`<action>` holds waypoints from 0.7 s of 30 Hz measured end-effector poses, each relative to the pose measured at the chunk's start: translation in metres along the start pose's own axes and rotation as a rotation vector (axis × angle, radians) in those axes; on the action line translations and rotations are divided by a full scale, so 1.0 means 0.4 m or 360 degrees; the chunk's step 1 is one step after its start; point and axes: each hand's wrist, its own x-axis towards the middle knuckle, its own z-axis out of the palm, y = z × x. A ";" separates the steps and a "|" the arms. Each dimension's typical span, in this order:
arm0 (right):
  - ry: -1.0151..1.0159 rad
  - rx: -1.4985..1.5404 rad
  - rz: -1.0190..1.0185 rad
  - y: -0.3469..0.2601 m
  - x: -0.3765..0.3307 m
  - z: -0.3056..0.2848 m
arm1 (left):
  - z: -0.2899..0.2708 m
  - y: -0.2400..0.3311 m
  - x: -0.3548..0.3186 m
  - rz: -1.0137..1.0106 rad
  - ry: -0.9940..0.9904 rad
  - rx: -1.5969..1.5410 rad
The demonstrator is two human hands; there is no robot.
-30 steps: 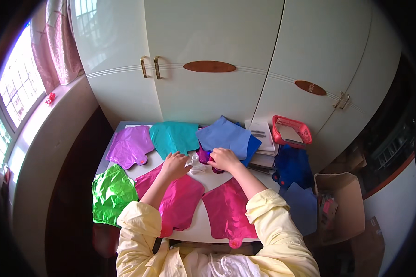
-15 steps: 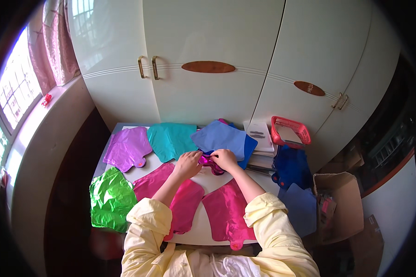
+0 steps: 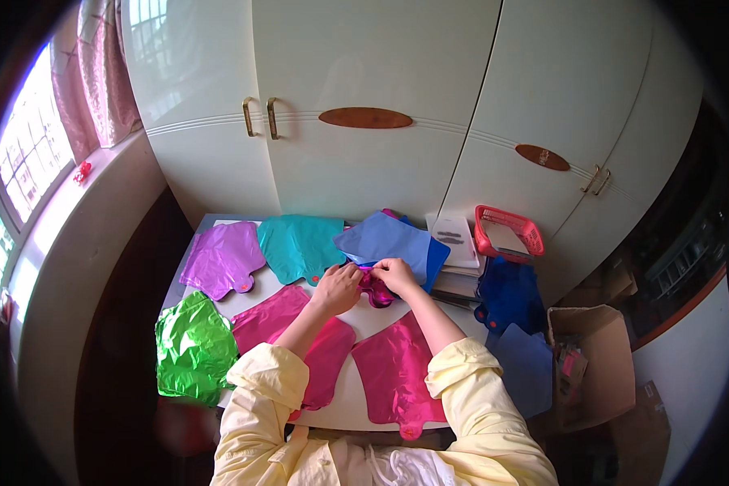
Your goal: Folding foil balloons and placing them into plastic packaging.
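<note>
Magenta foil (image 3: pixel 377 289) sits mid-table, just near of the blue sheet (image 3: pixel 385 241), pinched between left hand (image 3: pixel 338 287) and right hand (image 3: pixel 395 275). Both grips are closed on it. It looks light, thin, slippery and crinkly; best held by its edges.

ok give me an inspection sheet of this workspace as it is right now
surface: small white table against the wardrobe, mostly covered by flat foil pieces.
job's things: small crumpled magenta foil piece held between both hands; blue foil sheet just behind it.
clutter: purple, teal, green and two pink foil pieces; stack of papers; red basket.
grippers: left hand and right hand both closed on the magenta piece.
cables: nothing seen.
surroundings: white wardrobe doors behind, window to the left, open cardboard box on the floor to the right.
</note>
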 end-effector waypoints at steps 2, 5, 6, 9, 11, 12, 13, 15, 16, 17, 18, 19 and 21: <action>-0.0063 0.0098 0.0038 0.015 0.008 -0.004 | 0.003 0.018 0.007 -0.0037 0.0032 -0.0016; -0.0091 0.0154 0.0073 0.021 0.017 -0.001 | -0.001 0.029 0.010 -0.0035 0.0135 0.0031; -0.0109 0.0181 0.0074 0.019 0.017 -0.001 | -0.004 0.030 0.011 -0.0023 0.0177 0.0059; -0.0138 0.0246 0.0093 0.019 0.018 0.001 | -0.015 0.034 0.011 -0.0085 0.0110 0.0160; -0.0127 0.0270 0.0126 0.024 0.021 0.005 | -0.008 0.032 0.004 -0.0005 0.0251 0.0231; -0.0113 0.0276 0.0132 0.029 0.024 0.005 | -0.007 0.032 0.004 0.0040 0.0324 0.0264; -0.0099 0.0281 0.0139 0.034 0.027 0.006 | -0.006 0.032 0.009 0.0019 0.0138 0.0226; -0.0065 0.0347 0.0147 0.039 0.030 0.009 | -0.006 0.029 0.015 -0.0033 -0.0239 0.0156; -0.0049 0.0405 0.0143 0.032 0.031 0.012 | 0.013 0.017 0.005 -0.0050 -0.0156 0.0132; -0.0035 0.0463 0.0138 0.026 0.032 0.014 | 0.050 0.000 -0.009 -0.0068 -0.0073 0.0109; 0.0017 0.0520 0.0161 0.041 0.039 0.005 | 0.049 0.007 -0.009 -0.0069 0.0010 0.0074; 0.0067 0.0578 0.0183 0.055 0.049 -0.008 | 0.046 0.009 -0.004 -0.0063 -0.0105 0.0049; 0.0172 0.0847 0.0217 0.075 0.064 -0.040 | 0.028 0.019 0.006 -0.0057 -0.0342 0.0000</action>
